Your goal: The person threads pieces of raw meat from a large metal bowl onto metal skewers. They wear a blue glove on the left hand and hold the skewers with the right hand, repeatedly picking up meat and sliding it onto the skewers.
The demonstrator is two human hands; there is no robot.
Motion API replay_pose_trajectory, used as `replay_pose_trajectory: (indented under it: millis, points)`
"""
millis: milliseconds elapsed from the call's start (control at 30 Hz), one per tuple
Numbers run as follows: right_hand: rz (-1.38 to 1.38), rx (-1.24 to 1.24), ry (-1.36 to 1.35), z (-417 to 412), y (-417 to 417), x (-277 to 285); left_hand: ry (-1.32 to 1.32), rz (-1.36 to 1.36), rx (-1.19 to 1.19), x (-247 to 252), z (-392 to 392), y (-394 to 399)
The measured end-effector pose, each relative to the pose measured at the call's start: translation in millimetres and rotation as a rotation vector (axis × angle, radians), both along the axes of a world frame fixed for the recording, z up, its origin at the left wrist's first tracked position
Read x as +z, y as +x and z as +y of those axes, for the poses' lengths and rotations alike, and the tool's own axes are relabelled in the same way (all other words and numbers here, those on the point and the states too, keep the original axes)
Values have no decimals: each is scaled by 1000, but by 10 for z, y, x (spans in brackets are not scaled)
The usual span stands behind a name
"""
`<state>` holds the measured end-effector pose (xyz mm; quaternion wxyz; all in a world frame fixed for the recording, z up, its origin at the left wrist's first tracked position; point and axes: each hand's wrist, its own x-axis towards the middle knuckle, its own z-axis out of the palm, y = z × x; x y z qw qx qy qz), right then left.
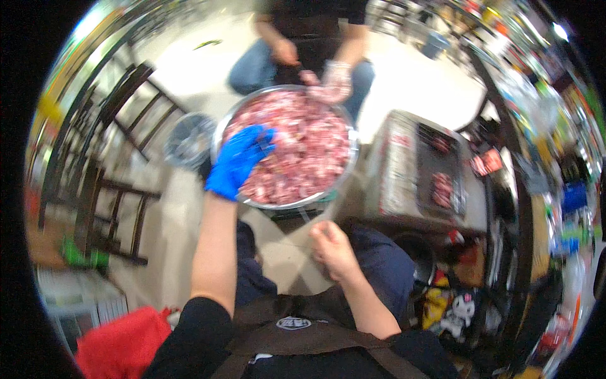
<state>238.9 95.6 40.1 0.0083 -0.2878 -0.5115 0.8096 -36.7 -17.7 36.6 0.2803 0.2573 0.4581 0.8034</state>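
Observation:
A wide metal basin [354,150] heaped with pieces of raw pinkish-red meat [303,147] stands before me. My left hand [241,158], in a blue glove, reaches over its left side with fingers bent at the meat. Blur hides whether anything is between those fingers. My bare right hand [334,248] is curled near my right knee, below the basin's near rim and apart from it. A thin grey streak shows just above that hand; I cannot tell whether it is held.
Across the basin sits another person [312,33], one hand in a clear glove near meat. At right, a dark tray [426,189] with meat rests on a large box [386,175]. Left are a clear-lined bin [189,139] and dark wooden chairs [118,189]. Red cloth [123,341] lies lower left.

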Motion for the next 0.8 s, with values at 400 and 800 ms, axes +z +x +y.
replay_pose_trajectory:
  millis: [400,800]
  points:
    - [142,-29,65,-7,-15,-103,-108,-368,191,150,200,167]
    - [164,12,-102,10,-31,53,-205,-367,88,-20,197,140]
